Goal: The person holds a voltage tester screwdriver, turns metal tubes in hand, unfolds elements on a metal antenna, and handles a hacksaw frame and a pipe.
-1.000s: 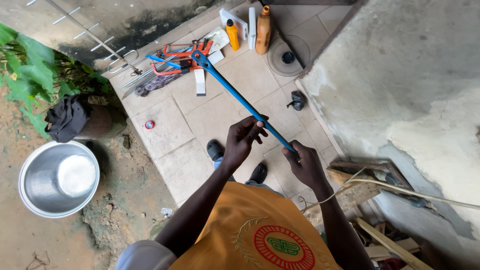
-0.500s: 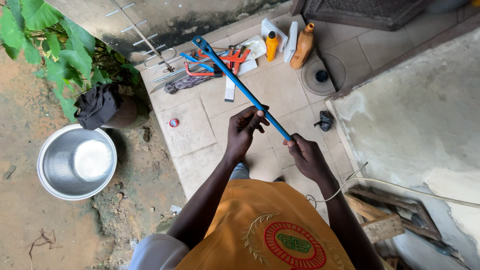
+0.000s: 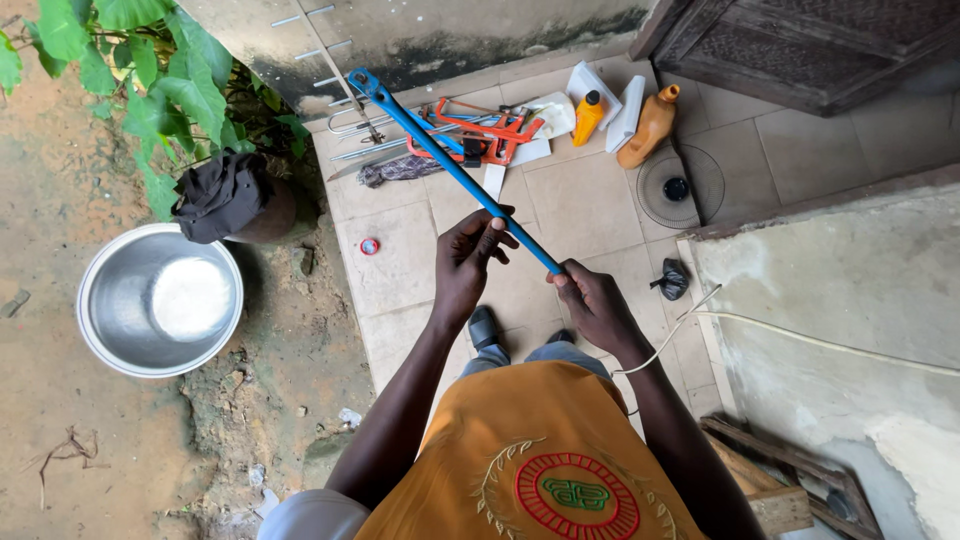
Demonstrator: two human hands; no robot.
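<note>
I hold a long blue metal bar [image 3: 430, 150] out in front of me, its forked far end pointing up and to the left over the tiles. My left hand [image 3: 468, 262] grips the bar partway along. My right hand [image 3: 592, 305] grips its near end. Beyond the bar lies a pile of tools [image 3: 470, 135] on the tiled floor, with red and blue handles and some metal rods.
A steel basin [image 3: 158, 298] sits on the dirt at left, beside a dark cloth [image 3: 225, 195] on a pot and a leafy plant [image 3: 130, 80]. Yellow and orange bottles [image 3: 625, 118] stand by a wooden door [image 3: 810, 45]. A concrete slab [image 3: 850, 320] is at right.
The view has shifted, so the bar and tool pile now sit higher and further left. Both hands keep their grip on the bar.
</note>
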